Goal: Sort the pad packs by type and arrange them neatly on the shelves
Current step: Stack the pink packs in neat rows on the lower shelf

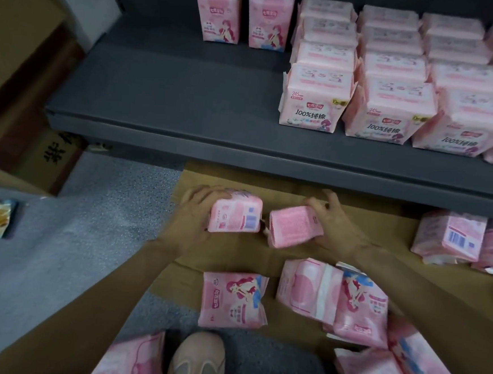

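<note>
Pad packs (313, 106) on dark shelf (172, 98)

In front of you runs a dark grey shelf (164, 91). At its back stand two tall pink packs (243, 12), upright and side by side. To their right, the wider pink packs (315, 106) sit in rows running front to back, the rows touching one another; the left part of the shelf is bare. Below lies grey carpeted floor (57, 245), and on it a flattened cardboard sheet (234, 250). Loose pink packs (232, 299) lie scattered flat on that cardboard, some overlapping, and a further bunch (453, 241) rests at its right end, under the shelf edge.
</note>
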Tool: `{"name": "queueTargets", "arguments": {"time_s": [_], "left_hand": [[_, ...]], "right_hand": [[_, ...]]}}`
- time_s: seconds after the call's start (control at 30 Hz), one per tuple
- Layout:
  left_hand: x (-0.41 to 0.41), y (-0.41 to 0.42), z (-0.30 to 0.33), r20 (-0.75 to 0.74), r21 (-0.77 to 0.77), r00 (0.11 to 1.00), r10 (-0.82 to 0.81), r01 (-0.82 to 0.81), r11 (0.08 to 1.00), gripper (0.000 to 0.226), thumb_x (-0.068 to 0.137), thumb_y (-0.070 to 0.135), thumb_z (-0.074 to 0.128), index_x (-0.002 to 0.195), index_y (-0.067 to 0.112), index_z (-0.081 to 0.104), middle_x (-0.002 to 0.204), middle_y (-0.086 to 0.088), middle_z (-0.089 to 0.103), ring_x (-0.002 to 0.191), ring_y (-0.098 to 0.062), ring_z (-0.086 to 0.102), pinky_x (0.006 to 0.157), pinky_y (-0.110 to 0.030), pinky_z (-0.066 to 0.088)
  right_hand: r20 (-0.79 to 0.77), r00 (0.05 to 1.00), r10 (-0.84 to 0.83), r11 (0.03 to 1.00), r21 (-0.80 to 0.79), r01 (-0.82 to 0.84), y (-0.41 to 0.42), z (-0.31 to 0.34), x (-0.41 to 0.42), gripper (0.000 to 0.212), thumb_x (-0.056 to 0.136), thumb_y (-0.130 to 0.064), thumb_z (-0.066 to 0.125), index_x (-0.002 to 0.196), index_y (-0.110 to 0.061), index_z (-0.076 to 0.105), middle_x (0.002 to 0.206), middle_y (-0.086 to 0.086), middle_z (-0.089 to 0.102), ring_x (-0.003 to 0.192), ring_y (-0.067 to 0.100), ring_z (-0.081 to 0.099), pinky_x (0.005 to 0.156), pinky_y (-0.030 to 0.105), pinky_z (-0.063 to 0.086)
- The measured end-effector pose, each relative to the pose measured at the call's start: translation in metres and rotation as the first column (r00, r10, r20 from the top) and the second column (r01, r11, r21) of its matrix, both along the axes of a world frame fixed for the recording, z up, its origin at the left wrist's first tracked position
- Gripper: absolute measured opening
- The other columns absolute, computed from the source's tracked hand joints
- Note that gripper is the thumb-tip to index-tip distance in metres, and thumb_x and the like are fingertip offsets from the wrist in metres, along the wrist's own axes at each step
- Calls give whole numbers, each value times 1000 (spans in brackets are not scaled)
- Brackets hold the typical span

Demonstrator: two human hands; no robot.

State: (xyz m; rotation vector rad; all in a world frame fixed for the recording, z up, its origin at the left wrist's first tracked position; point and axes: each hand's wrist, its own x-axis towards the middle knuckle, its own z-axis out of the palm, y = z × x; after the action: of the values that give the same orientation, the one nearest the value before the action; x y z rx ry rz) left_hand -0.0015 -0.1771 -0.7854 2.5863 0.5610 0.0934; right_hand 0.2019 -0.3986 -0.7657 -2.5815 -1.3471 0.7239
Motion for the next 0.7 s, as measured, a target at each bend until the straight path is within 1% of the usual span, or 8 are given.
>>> {"name": "queueTargets", "arguments": {"time_s": [0.1, 0.17, 0.27, 0.37, 0.43, 0.5, 0.6, 0.7], "left_hand": [[-4, -3, -10, -19, -159, 996, -86, 82, 984, 76, 69, 16, 81, 128, 44, 43, 154, 8, 14, 144, -30, 12, 109, -58, 31], [-6, -7, -8, -11, -287, 998, -69, 63, 956, 65, 64, 47, 77, 118, 55, 43, 150, 26, 8, 145, -18, 9, 112, -50, 28], [-4, -14, -5, 63, -498, 986, 151, -100, 862, 46, 64, 64, 67, 106, 50, 56, 140, 37, 25, 138, -5, 25, 110, -42, 33], [5, -20, -15, 83, -613, 910, 405, -274, 741, 52, 73, 33, 80, 117, 36, 53, 136, 11, 42, 128, -17, 46, 93, -35, 51], [12, -24, -17, -34, -634, 894, 447, -365, 681, 63, 74, 16, 80, 128, 20, 48, 123, 3, 54, 111, -16, 59, 73, -21, 54], [16, -25, -21, -128, -571, 903, 410, -405, 714, 55, 74, 20, 81, 121, 13, 54, 111, -1, 65, 91, -11, 64, 63, -16, 52], [16, -28, -24, -210, -606, 895, 394, -435, 665, 70, 73, 28, 81, 134, 18, 47, 117, -1, 65, 96, -13, 63, 76, -27, 55], [19, -34, -23, -223, -663, 894, 388, -431, 613, 83, 76, 25, 79, 144, 23, 33, 122, -1, 61, 98, -12, 61, 71, -20, 51]], "right_hand": [[-56, 998, 17, 997, 77, -13, -10, -2, -3, 42, 94, -26, 56, 132, -35, 40, 141, 8, 34, 125, 24, 44, 91, 11, 35], [-190, 982, -1, 988, 149, 30, -12, -5, -5, 36, 94, -16, 55, 124, -33, 45, 129, 3, 44, 118, 20, 48, 79, 1, 35], [-350, 936, -47, 976, 184, 117, -14, -8, -4, 36, 90, -13, 61, 114, -34, 45, 121, -2, 53, 110, 16, 53, 84, 18, 50], [-508, 830, -229, 923, 157, 351, -9, -3, -8, 19, 98, -34, 46, 117, -35, 44, 105, -6, 59, 103, 19, 60, 87, 38, 54], [-428, 841, -330, 924, 35, 380, -1, 0, -8, 39, 97, -51, 36, 125, -25, 45, 107, -2, 60, 98, 20, 59, 85, 37, 52], [-301, 889, -346, 938, -82, 338, 7, 0, -10, 54, 93, -62, 31, 123, -18, 43, 105, 2, 58, 89, 19, 57, 71, 29, 49], [-235, 902, -362, 928, -186, 323, 17, -1, -11, 61, 87, -71, 28, 115, -17, 41, 99, 3, 59, 86, 20, 58, 69, 26, 46], [-181, 894, -410, 897, -260, 358, 28, 1, -8, 62, 88, -71, 28, 107, -15, 46, 86, 2, 59, 74, 17, 57, 61, 23, 41]]}}
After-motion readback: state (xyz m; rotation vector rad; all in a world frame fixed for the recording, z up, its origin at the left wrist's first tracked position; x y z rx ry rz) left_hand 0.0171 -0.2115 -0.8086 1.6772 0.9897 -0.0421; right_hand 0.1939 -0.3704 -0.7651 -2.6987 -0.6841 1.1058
